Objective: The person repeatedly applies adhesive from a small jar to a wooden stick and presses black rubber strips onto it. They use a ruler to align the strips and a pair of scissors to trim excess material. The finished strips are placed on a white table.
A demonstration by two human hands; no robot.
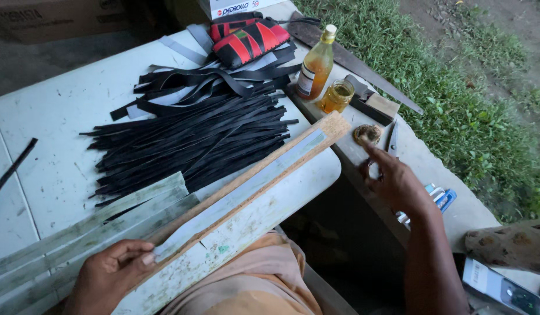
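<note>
My left hand (pixel 112 269) presses the near end of a pale grey strip (pixel 246 189) that lies along a long wooden board (pixel 281 166) on the white table (pixel 54 116). My right hand (pixel 395 181) reaches over the concrete ledge (pixel 433 157), its index finger touching a small round brownish pad (pixel 368 134). It holds nothing. A blade (pixel 392 139) lies just right of the pad.
A heap of black strips (pixel 194 137) covers the table's middle, with more pale strips (pixel 77 230) at the near left. A red-and-black pouch (pixel 246 38), an amber bottle (pixel 315 65), a small jar (pixel 337 95), a saw (pixel 363 67) and a phone (pixel 503 289) lie around.
</note>
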